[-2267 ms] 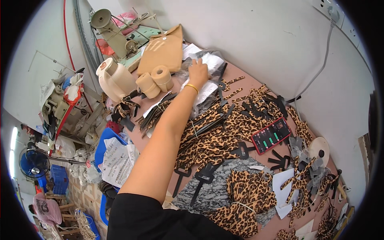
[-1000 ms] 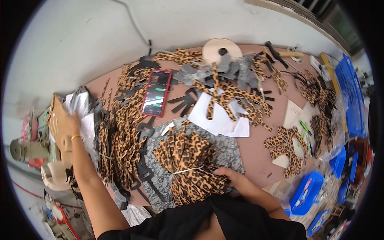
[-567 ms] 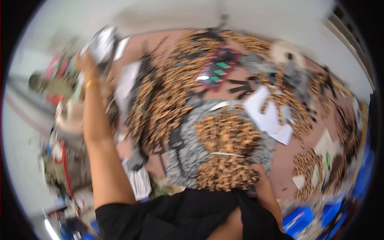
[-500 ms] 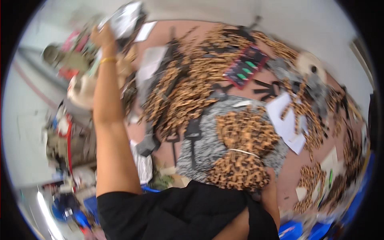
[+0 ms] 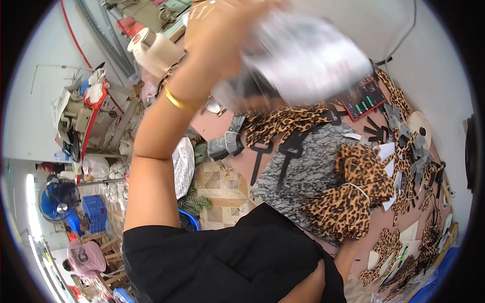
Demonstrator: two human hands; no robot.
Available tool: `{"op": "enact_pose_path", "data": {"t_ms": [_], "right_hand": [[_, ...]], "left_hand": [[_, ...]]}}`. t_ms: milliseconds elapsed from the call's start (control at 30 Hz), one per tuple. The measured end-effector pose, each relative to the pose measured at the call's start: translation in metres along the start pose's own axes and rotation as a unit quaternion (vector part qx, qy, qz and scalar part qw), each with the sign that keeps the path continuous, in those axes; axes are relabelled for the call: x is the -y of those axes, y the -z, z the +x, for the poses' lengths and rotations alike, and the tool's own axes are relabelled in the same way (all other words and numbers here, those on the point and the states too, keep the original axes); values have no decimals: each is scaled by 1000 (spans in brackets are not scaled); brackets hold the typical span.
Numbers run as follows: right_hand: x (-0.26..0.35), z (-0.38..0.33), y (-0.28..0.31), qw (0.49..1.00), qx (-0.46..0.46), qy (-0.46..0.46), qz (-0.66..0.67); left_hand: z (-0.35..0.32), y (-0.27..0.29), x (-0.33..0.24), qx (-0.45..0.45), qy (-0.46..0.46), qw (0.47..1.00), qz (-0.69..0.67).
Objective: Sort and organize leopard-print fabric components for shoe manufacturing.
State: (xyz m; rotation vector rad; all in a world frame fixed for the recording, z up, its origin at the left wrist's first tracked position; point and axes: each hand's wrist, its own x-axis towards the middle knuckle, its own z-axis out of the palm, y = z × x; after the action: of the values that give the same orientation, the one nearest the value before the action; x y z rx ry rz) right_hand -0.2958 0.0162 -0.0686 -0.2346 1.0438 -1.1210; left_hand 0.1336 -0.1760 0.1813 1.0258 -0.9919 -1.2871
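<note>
Head view: left hand (image 5: 217, 30), upper centre, clutches a blurred white bundle (image 5: 308, 55); next, likely lowering it onto the table (image 5: 222, 123); right hand's grip hidden.

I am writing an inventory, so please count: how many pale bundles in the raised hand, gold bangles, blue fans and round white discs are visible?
Pale bundle in left hand: 1
Gold bangle: 1
Blue fan: 1
Round white disc: 1
Total: 4

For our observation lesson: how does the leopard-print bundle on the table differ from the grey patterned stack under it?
The leopard-print bundle is tan with dark spots; the grey patterned stack is grey and speckled. The bundle is bunched and tied with a white band; the stack lies flat. The bundle sits on top, the stack beneath. Both rest on the pink table.
</note>
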Motion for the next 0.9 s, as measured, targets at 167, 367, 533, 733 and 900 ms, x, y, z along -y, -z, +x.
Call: {"op": "enact_pose_path", "data": {"t_ms": [167,367,533,733,900], "right_hand": [[11,-8,23,999,-21,32,-2],[11,-18,33,998,-41,56,7],[-1,-7,48,999,-26,42,18],[-16,-1,93,997,-16,49,49],[-12,-1,90,997,-4,57,61]], "left_hand": [[-85,-42,107,180,17,957,227],[30,10,158,-36,-347,700,623],[105,109,138,-70,32,674,735],[112,141,131,-3,9,790,614],[54,85,150,53,-42,598,798]]}}
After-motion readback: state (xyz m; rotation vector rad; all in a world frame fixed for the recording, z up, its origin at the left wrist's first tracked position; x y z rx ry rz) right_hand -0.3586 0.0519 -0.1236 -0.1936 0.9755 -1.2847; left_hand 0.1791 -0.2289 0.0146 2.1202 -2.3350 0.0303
